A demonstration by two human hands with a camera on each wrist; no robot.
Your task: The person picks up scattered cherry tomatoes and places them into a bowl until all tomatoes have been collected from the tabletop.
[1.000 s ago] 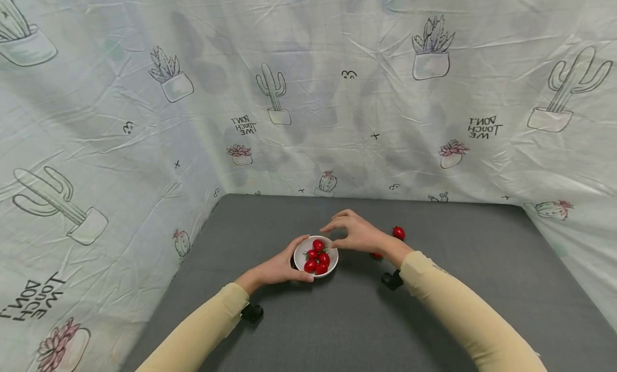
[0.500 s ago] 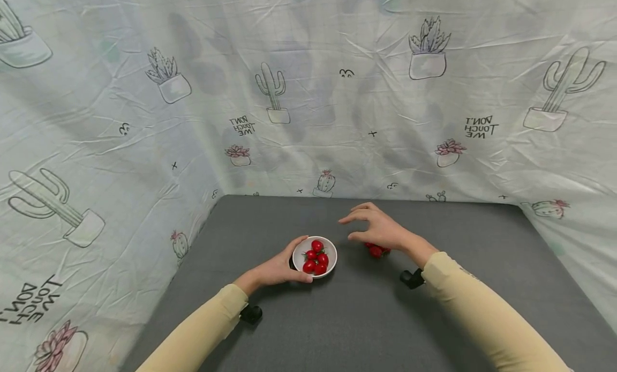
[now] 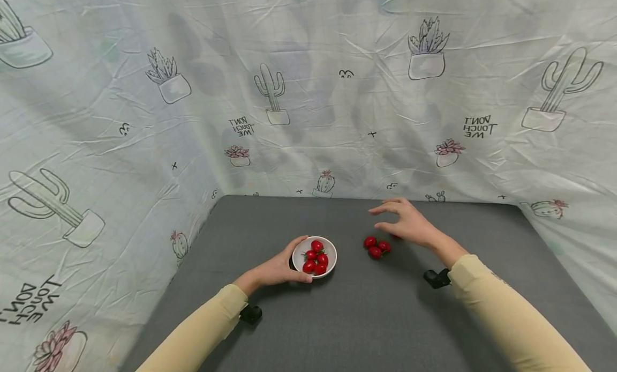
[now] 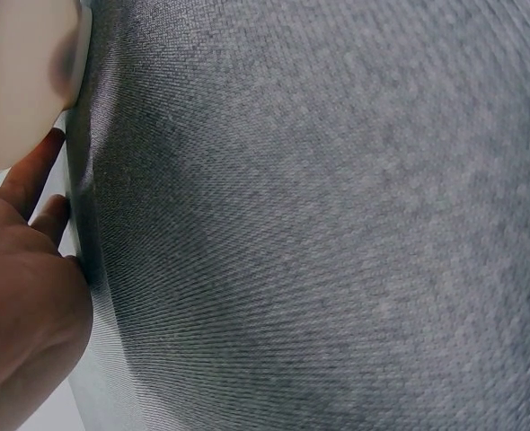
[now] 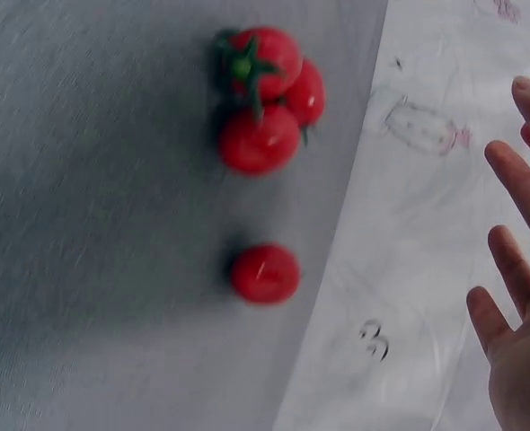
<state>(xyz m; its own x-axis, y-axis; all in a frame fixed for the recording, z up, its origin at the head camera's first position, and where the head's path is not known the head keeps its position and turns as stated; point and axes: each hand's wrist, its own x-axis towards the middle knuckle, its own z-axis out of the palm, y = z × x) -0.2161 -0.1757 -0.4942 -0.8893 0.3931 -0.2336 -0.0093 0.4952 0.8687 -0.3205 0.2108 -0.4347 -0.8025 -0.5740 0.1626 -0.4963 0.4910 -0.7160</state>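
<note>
My left hand (image 3: 278, 268) grips a small white bowl (image 3: 332, 252) at its left side, thumb at the near rim and fingers around the far side. Several red cherry tomatoes (image 3: 317, 246) with green stems lie in the bowl. In the left wrist view, fingertips touch the underside of the bowl (image 4: 18, 81). To the right, my right hand (image 3: 408, 223) hovers over the table with spread fingers, holding nothing. Just left of it three tomatoes (image 3: 375, 252) sit clustered. A single tomato (image 5: 265, 273) lies apart from them, mostly hidden beneath the right hand in the head view.
A dark grey table (image 3: 347, 318) spreads under both hands. White cloth (image 3: 308, 93) printed with potted cacti hangs behind it and along the sides. Black devices (image 3: 436, 279) are worn at both wrists.
My right hand has moved right, away from the bowl, passing over the loose tomatoes and uncovering the cluster of three. The left hand and bowl have stayed in place.
</note>
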